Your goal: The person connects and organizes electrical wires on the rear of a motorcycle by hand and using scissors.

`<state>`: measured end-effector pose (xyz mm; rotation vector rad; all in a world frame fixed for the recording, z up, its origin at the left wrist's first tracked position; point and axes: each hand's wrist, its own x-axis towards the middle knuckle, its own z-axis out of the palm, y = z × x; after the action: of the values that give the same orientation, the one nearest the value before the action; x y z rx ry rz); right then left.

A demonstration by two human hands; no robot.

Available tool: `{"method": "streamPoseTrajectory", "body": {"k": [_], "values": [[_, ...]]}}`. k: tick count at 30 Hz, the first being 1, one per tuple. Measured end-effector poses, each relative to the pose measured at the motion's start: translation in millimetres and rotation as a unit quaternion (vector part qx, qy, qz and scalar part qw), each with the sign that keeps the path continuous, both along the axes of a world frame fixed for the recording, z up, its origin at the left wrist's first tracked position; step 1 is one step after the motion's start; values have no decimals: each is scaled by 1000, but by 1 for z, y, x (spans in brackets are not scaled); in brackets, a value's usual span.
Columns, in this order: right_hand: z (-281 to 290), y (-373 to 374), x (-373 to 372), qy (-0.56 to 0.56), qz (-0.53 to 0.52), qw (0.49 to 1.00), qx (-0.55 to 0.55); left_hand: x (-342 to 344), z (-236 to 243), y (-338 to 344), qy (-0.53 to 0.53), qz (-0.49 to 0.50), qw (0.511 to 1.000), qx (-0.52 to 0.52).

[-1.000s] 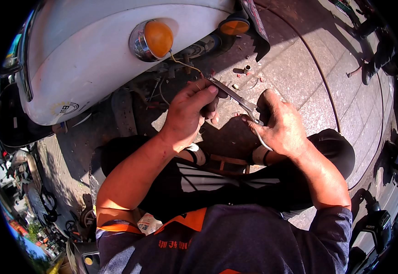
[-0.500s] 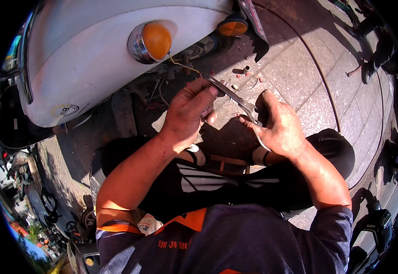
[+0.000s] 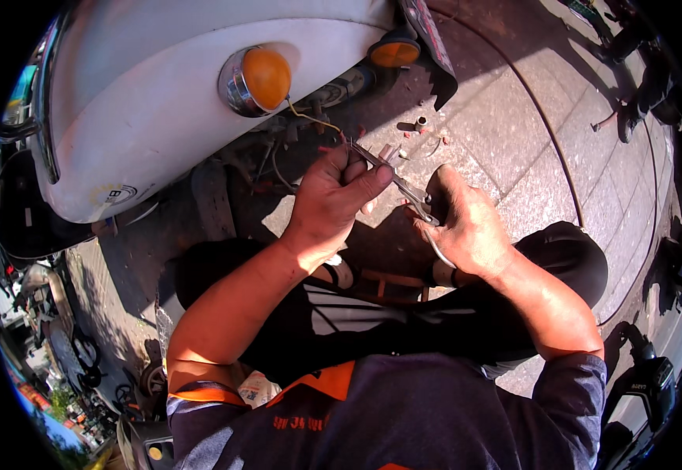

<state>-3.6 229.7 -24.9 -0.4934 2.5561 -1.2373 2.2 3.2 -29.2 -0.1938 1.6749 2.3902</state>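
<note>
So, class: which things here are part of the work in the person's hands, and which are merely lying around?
In use: left hand pinching a yellow wire; right hand holding pliers; orange indicator lamp.

Lying about: small bits on the paving; second orange lamp.

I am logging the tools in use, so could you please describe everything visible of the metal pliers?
The slim grey metal pliers lie slanted between both hands over the paved ground. The right hand grips the handles, which it mostly hides; the jaws point up-left to the left hand's fingertips, where thin yellow and red wires end. Whether the jaws clamp anything is unclear.
</note>
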Motion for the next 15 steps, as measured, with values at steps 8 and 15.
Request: {"method": "streamPoseTrajectory", "body": {"k": [8,15], "values": [[10,-13,3,-117,-57,991,16,-2,4,7,-2,32,999,-37],[-14,-4,-2,-94,-146,978,-112,-3,0,7,-9,53,993,-104]]}}
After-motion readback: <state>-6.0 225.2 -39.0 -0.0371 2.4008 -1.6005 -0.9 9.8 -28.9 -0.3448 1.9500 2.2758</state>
